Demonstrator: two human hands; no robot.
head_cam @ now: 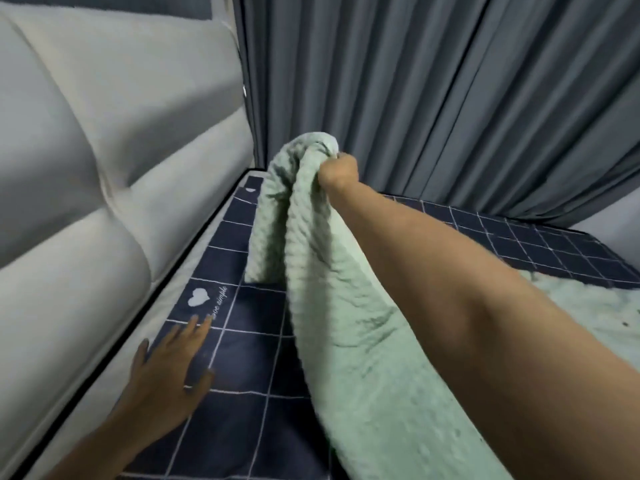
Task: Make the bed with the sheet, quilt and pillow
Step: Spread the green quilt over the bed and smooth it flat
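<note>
The right hand [338,173] is bunched tight around a gathered corner of the pale green quilt [346,341], holding it up above the bed near the far corner where the padded headboard [104,150] meets the grey curtain [450,98]. From that fist the quilt hangs and trails back toward the person, its long axis running from the head end down along the bed, with more of it lying in a heap by the right edge. One loose fold dangles from the grip and just touches the dark checked sheet [242,358].

The left hand [171,362] lies flat on the sheet with its fingers spread, close to the head edge and just beside the strip of bare mattress [104,375] under the headboard. It holds nothing.

The sheet looks already spread over the mattress. I can see no pillow from here.

The quilt corner is in the right hand alone, so I'd judge that arm leads the next move: carrying the corner out toward the far head corner and laying it down. The left hand is the nearer one to the near head corner, and bare sheet lies open between the two. The headboard and curtain hem in the far corner tightly, so there is little room to overshoot.
</note>
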